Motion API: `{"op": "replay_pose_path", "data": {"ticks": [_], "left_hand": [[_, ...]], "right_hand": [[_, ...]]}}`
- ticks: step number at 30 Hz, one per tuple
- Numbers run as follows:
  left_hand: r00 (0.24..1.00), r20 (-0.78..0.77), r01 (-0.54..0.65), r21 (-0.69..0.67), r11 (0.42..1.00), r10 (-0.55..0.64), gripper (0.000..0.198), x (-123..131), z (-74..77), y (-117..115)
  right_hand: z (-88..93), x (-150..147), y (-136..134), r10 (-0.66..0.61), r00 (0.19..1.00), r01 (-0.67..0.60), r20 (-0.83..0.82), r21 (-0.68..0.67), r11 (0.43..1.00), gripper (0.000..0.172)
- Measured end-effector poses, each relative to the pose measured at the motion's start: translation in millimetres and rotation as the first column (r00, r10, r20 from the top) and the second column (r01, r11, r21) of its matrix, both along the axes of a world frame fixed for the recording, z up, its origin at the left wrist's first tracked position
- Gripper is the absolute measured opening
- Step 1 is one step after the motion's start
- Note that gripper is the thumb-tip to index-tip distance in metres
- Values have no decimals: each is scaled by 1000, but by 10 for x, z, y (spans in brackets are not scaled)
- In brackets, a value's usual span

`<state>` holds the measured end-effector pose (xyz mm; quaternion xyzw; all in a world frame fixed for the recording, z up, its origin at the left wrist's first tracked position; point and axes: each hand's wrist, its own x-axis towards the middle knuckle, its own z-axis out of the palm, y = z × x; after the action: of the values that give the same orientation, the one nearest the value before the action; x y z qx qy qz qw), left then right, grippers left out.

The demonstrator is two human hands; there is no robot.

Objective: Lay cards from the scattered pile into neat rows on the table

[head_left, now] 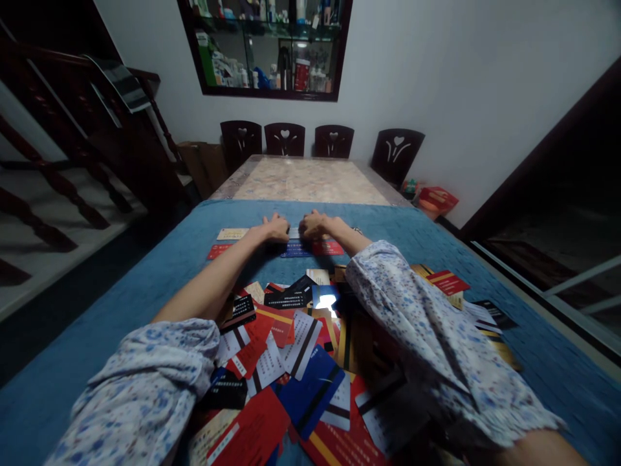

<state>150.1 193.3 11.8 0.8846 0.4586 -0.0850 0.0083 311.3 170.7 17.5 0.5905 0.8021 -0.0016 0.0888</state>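
Note:
Both my arms reach over a large loose pile of plastic cards (313, 391) to rows of cards laid on the blue cloth. My left hand (276, 228), fingers curled, is at the back row, right of a cream card (233, 233). Close beside it, my right hand (314, 224) is also curled, with a pale card (294, 232) between the two hands. What either hand grips is too small to make out. Nearer me lie a red card (218, 250), a blue card (295, 249) and another red card (328, 248).
The blue cloth (160, 265) covers the near part of a marble-patterned table (315, 181). More cards (446, 282) lie at the right. Behind stand dark chairs (285, 138) and a cardboard box (204, 165); a red box (439, 197) is at the right.

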Motion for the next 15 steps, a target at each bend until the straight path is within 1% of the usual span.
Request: {"op": "replay_pose_path", "data": {"ticks": [3, 6, 8, 10, 15], "left_hand": [[1000, -11, 0, -4, 1000, 0, 36, 0, 36, -39], [1000, -20, -3, 4, 1000, 3, 37, -8, 57, -75], [1000, -27, -5, 22, 1000, 5, 38, -18, 61, -95], [1000, -30, -1, 50, 999, 2, 38, -33, 61, -118], [999, -10, 37, 126, 991, -36, 33, -77, 82, -232]], "right_hand": [[87, -1, -66, -13, 1000, 13, 7, -14, 1000, 40], [170, 33, -145, 12, 1000, -12, -10, 11, 1000, 52], [212, 69, -207, 24, 999, -23, -24, 21, 1000, 56], [241, 112, -278, 33, 999, -31, -35, 38, 999, 56], [281, 237, -492, 68, 996, -62, -62, 95, 994, 43]]}}
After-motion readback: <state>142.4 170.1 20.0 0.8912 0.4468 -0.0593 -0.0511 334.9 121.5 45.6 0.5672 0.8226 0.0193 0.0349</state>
